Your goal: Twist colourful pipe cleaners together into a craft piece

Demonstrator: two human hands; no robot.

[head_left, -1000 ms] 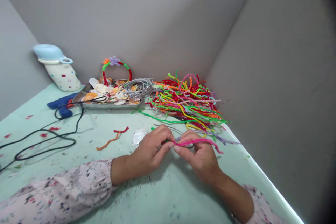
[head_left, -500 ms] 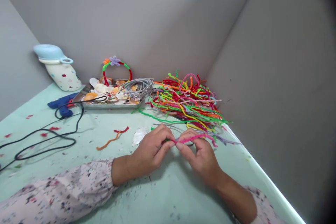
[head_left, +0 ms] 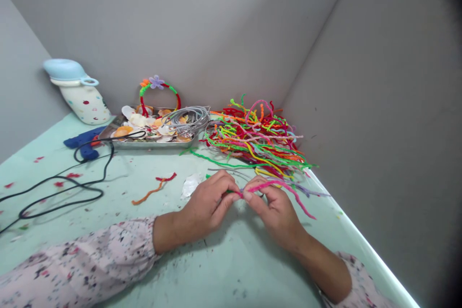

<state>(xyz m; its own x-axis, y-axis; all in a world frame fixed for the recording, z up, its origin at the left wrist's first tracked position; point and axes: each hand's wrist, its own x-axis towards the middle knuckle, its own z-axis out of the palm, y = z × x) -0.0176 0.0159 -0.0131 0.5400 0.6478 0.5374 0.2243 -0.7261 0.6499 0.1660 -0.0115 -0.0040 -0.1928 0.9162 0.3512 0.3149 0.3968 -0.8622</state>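
Note:
My left hand [head_left: 209, 202] and my right hand [head_left: 274, 209] meet fingertip to fingertip over the pale green table [head_left: 144, 231]. Both pinch a pink pipe cleaner [head_left: 285, 190], whose free end trails right and down past my right hand. A bit of green shows under my left fingers. Just behind my hands lies a big heap of coloured pipe cleaners [head_left: 260, 139].
A metal tray [head_left: 147, 143] of shells and grey wire hoops stands at the back, with a decorated hoop [head_left: 159, 89] behind it. A blue glue gun [head_left: 83, 142] and its black cord [head_left: 61, 187] lie left. A spotted jug [head_left: 79, 91] leans in the corner. Grey walls close in behind and right.
The pink pipe cleaner's free end has swung lower and further right. My right fingers have shifted slightly along it; my left hand has hardly moved.

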